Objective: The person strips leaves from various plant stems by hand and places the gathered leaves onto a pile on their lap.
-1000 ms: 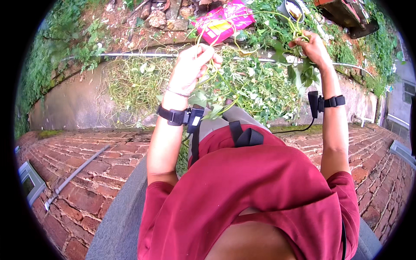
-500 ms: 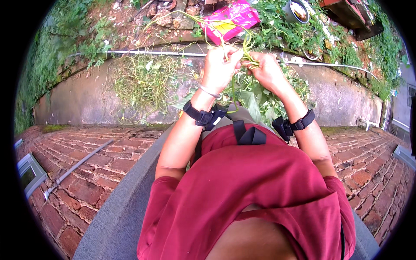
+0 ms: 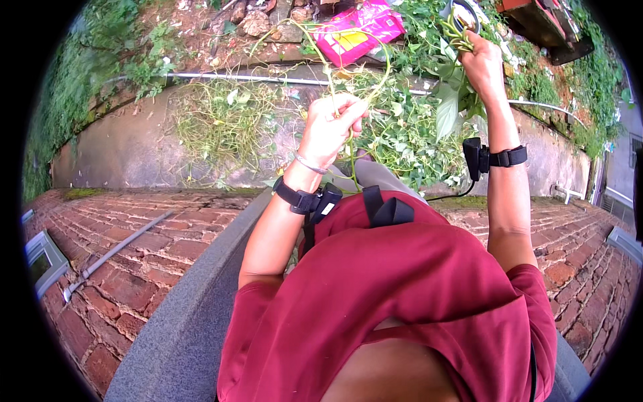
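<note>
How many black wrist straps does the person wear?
2: one black wrist strap on the left wrist, beside a thin bracelet; one on the right wrist, raised toward the plants.

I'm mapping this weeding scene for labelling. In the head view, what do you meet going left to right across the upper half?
Pile of pulled weeds → left hand gripping a vine stem → pink bag → right hand clutching a leafy bunch.

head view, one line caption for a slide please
Left hand pinches a thin green vine while right hand grips leafy stems above a weedy bed.
</note>
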A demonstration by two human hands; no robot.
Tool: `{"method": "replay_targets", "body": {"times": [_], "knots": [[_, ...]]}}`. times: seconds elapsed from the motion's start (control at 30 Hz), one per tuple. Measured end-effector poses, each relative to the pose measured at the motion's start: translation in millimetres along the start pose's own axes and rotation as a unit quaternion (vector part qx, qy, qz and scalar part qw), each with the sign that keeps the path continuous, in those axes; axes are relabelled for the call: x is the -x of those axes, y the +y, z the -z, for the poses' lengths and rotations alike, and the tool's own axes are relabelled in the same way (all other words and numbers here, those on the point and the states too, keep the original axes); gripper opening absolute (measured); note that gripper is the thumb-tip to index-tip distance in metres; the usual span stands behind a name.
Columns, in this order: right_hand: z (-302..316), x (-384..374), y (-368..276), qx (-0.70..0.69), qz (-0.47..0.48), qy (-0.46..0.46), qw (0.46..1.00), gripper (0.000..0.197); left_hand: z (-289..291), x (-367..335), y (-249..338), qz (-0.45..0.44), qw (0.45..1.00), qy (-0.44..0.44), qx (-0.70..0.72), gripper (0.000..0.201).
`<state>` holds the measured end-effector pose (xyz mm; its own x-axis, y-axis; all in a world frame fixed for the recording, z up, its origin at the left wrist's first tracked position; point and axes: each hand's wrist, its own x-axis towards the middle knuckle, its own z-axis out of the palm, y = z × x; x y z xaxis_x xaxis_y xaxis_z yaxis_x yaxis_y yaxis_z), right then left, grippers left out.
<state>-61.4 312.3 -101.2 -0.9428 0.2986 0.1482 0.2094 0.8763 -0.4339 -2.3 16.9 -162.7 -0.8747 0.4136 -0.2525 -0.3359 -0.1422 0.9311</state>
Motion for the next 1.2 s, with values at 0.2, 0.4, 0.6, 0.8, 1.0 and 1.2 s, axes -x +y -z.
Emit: {"method": "replay_targets", "body": {"times": [0.2,0.4,0.6,0.8,1.0,1.2], "knots": [[14.5,16.5,27.6,-0.302,-0.012,-0.192,0.934,0.021,30.8,-22.9,-14.6,-0.006,0.986,0.11,0.127,0.018],[-37.8,63.7,-32.1,-0.329,-0.04,-0.34,0.88,0.022,11.3,-37.2,-11.4,-0.001,0.975,0.126,0.184,0.02],[-90.9,95.6,-68.2,-0.393,-0.041,-0.355,0.847,0.025,-15.9,-46.7,-30.1,-0.012,0.963,0.164,0.212,0.013],[-86.6,102.4,-33.4,-0.282,-0.043,-0.341,0.895,0.029,51.6,-52.3,-37.3,0.012,0.916,0.176,0.36,0.009],[-73.2,120.6,10.6,-0.386,-0.179,-0.406,0.809,0.017,180.6,-16.0,-20.6,-0.039,0.942,0.211,0.259,0.028],[-48.1,109.5,60.2,-0.418,-0.297,-0.314,0.799,0.014,333.3,43.6,45.1,-0.092,0.87,0.478,0.08,0.033]]}}
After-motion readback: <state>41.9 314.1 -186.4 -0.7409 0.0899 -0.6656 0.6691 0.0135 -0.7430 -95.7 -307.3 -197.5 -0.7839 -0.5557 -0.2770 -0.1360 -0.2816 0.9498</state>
